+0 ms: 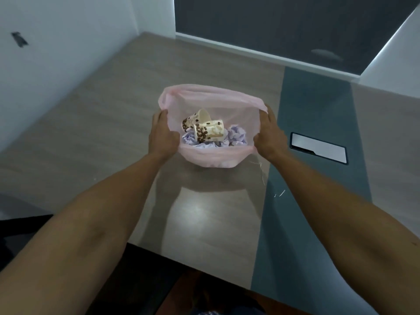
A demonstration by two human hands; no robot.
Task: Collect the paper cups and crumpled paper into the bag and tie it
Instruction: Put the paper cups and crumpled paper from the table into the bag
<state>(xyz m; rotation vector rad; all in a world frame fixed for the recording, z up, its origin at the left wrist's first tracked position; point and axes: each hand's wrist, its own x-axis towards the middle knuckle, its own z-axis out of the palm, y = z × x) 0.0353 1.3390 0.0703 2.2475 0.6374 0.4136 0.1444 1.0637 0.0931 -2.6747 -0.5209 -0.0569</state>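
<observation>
A: Where does everything sit?

B: The pink bag [212, 96] stands on the table [102, 137], a little past its middle toward twelve o'clock. Two paper cups [205, 128] lie tipped on their sides inside it, on top of the crumpled paper [236, 135], which is pale lilac and fills the bottom.

A: And the hands?

B: The left hand [162, 135] has its grip closed on the bag's rim at nine o'clock, fingers curled over the plastic. The right hand [269, 133] does the same at three o'clock. Between them the mouth is stretched wide open.

A: So the collecting looks finished?

B: I'd judge so; no cup or paper lies loose on the table that I can see. Only the tying seems left.

A: What could spoil that?

B: The film looks thin. Pull the two sides hard apart and it may tear at the rim. Gather only a short length of plastic and the knot may slip. The upper cup's open mouth points toward twelve o'clock and rides high, so closing the mouth carelessly could catch it or tip it out. Lifting the bag by one side alone would likely spill the lot.

A: Anything nearby?

B: A flat dark-framed panel [318, 147] is set into the table's teal strip [311, 114] at three o'clock, just beside the right hand but apart from the bag.
</observation>
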